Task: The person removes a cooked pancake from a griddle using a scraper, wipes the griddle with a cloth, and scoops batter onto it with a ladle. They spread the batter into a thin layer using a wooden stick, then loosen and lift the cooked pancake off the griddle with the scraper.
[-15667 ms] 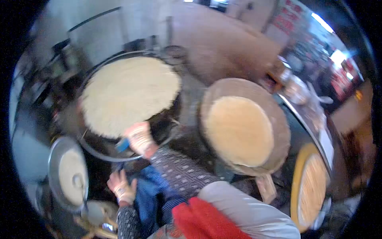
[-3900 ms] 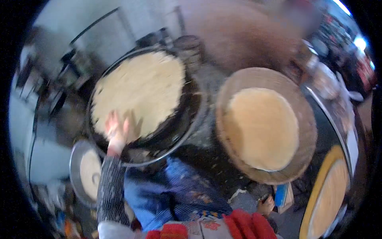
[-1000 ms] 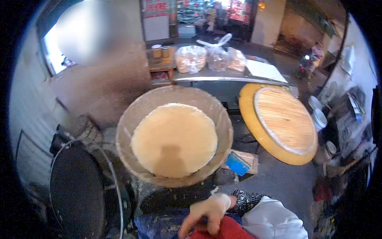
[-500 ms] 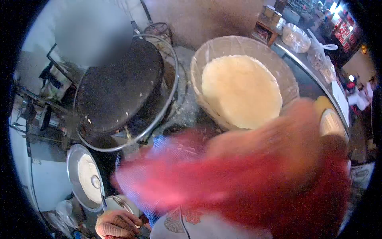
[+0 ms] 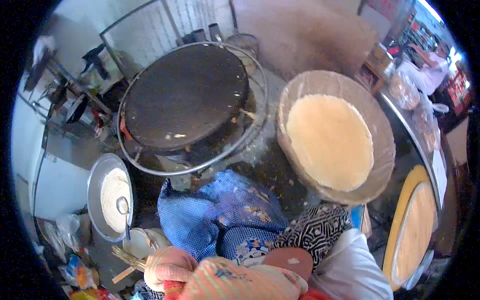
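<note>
At the bottom edge my left hand [image 5: 170,267] appears as a rounded shape in pinkish-orange fabric beside a bit of red cloth [image 5: 173,289]. Next to it, my right hand [image 5: 240,282] is covered by striped orange fabric with blue print, which looks like a glove or cloth. Its bare wrist shows below a black-and-white patterned sleeve [image 5: 320,230]. The fingers of both hands are hidden, so any grip cannot be made out. A blue checked apron [image 5: 200,215] lies just beyond them.
A dark round griddle [image 5: 187,95] stands ahead inside a metal ring. Right of it, a wide basket [image 5: 382,145] holds a pale round stack. At left are a metal bowl [image 5: 96,200] of batter with a ladle, and straw bristles [image 5: 127,257]. A person [image 5: 425,70] stands beyond the counter.
The blurred red cloth no longer sweeps across the front; both covered hands are now close together at the bottom. The view has shifted, and the pale sheet seen earlier on the griddle is gone.
</note>
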`<state>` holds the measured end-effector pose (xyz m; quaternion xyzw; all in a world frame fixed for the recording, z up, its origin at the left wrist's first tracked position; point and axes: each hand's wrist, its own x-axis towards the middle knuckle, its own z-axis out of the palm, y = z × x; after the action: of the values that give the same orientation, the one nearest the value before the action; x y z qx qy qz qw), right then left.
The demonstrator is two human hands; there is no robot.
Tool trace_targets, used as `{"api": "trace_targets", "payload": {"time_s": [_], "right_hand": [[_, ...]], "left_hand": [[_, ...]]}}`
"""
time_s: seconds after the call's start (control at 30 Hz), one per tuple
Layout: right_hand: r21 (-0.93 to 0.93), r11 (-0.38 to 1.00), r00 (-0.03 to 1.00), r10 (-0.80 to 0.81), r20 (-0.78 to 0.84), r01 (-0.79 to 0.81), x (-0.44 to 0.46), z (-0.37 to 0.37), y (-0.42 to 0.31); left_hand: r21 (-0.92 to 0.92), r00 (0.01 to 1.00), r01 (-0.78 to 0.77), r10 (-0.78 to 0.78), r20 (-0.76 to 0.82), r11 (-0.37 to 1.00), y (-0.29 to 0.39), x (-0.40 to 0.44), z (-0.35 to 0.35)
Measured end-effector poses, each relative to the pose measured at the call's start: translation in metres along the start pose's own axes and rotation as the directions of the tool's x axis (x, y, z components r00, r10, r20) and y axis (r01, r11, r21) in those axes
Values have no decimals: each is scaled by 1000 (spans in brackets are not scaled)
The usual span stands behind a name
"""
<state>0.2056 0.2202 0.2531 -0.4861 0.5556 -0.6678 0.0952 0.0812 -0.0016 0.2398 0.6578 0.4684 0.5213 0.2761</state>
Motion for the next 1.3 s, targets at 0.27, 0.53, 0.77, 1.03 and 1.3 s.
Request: {"api": "trace_targets", "payload": {"time_s": [0.27,0.53,0.77,1.03,1.3], "right_hand": [[121,973,965,215,-147,-198,-22,-1,19],[-13,511,216,339,-915,-859,-122,-10,125],[-88,238,173,364,-915,-967,-175,42,150],[20,179,63,446,-893,-984,-175,20,148],[-30,42,45,433,-900,-999,-175,18,168]], "left_hand": [[-39,985,123,-117,123,992,-16,19,-9],[327,723,691,-624,-296,645,-116,-32,-42],[655,643,750,-337,-688,94,-261,-154,-180],[782,592,599,-563,-577,-172,-263,-13,-82],[542,702,653,-692,-170,529,-189,97,44]]}}
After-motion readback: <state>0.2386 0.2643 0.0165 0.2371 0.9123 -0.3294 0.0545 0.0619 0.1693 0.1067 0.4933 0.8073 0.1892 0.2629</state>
